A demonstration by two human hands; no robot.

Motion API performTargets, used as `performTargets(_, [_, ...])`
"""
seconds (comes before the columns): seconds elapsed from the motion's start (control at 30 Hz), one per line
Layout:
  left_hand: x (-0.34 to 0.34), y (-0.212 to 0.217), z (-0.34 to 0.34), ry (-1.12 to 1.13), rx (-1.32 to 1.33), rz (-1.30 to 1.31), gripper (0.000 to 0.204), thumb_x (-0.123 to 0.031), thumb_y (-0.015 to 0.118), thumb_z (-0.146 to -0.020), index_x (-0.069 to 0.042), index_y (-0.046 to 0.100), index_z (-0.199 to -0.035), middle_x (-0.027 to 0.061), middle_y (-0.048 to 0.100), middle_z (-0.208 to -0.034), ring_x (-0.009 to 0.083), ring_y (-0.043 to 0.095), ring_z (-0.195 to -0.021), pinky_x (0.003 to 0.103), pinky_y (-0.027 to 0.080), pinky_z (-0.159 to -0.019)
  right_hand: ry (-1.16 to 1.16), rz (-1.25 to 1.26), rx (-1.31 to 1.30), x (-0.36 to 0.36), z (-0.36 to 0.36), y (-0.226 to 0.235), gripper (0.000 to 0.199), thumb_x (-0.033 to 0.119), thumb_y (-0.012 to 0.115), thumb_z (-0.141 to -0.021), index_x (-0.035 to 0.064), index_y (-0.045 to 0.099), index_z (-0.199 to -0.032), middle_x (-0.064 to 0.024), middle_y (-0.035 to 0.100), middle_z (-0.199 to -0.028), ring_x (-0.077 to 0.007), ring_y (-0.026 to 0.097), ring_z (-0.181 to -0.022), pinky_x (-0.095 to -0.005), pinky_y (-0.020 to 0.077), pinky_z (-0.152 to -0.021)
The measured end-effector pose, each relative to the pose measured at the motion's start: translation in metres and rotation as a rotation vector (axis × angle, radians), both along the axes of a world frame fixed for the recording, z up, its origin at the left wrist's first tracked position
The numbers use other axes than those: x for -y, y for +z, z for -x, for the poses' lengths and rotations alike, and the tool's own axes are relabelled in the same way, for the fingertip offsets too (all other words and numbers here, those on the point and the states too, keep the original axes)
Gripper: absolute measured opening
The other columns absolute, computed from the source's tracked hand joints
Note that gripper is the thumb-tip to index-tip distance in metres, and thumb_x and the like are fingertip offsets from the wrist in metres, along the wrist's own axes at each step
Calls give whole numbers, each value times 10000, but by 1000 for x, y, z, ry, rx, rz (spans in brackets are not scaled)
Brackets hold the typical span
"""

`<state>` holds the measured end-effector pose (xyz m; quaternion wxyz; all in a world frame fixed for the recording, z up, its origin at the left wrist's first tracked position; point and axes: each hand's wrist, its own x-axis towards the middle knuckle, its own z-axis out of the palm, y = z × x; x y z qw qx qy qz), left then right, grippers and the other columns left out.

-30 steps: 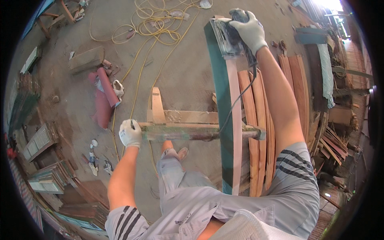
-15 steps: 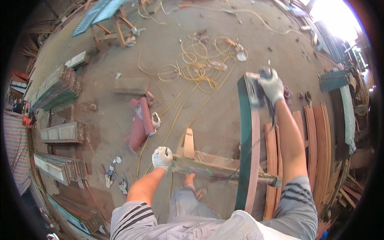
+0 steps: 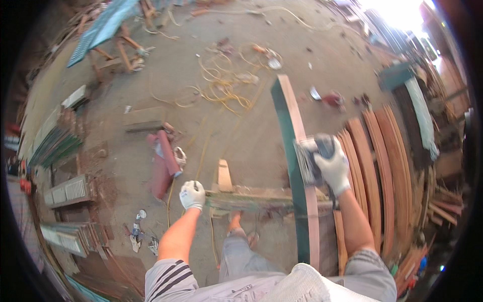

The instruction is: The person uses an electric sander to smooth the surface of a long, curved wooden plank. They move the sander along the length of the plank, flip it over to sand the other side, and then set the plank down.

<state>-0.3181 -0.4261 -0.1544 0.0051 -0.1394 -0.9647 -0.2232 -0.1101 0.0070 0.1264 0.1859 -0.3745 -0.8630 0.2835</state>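
Observation:
My right hand (image 3: 334,165), in a white glove, is closed around a dark power sander (image 3: 308,163). The sander sits on the narrow top edge of a long wooden plank (image 3: 293,108). That edge is bare pinkish wood, while the plank's left side is painted dark teal. The plank lies across a worn wooden trestle beam (image 3: 251,201), running away from me. My gloved left hand (image 3: 192,195) is a fist beside the beam's left end. Whatever it may hold is hidden.
Several long reddish boards (image 3: 375,166) lie to the right of the plank. A tangled yellow cord (image 3: 224,90) spreads on the floor ahead. Left of centre is a dark red roll (image 3: 168,153). Stacked shutters (image 3: 65,191) line the left side, with a light blue panel (image 3: 103,30) beyond.
My right hand has drawn the sander from the plank's far end back toward me, to around its middle. The whole view has shifted slightly. My left hand remains by the beam's end.

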Motion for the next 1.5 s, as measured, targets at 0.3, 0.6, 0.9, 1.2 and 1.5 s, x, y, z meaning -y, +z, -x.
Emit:
performTargets(0.3, [-6,15,1,-77,90,-3,228,-238,678,-1007,-84,717,-844,142,716,-922,389,693,-907,536,549,-842,37,-149,168,-138,196,-15,808,466,863,-855,89,642,-1535,-214,776,-1400,-378,719,-1353,-455,545,-1138])
performTargets(0.6, [7,21,1,-104,170,33,195,-212,653,-1040,-115,790,-941,130,745,-988,380,706,-961,524,550,-894,-99,-143,256,-163,320,12,840,703,905,-788,130,738,-1380,-221,783,-1384,-421,731,-1318,-511,576,-1114])
performTargets(0.9, [-4,21,5,-92,217,-10,298,-286,621,-1059,-77,760,-898,182,743,-972,423,713,-964,555,546,-887,-9,-164,218,-102,135,-9,976,587,853,-791,26,626,-1556,-245,777,-1395,-406,732,-1329,-474,556,-1155])
performTargets(1.2, [1,8,11,-38,108,61,398,-387,582,-1060,-51,767,-956,227,771,-1032,462,738,-963,593,560,-851,-58,51,100,83,-128,11,792,264,894,-860,12,603,-1552,-218,792,-1284,-352,782,-1224,-439,602,-1074])
performTargets(1.5, [-7,10,5,23,89,39,395,-379,599,-1049,-42,773,-937,218,785,-1022,460,747,-966,581,568,-867,-206,83,170,162,-247,12,834,167,920,-843,-47,573,-1570,-234,755,-1371,-326,759,-1283,-416,585,-1100])
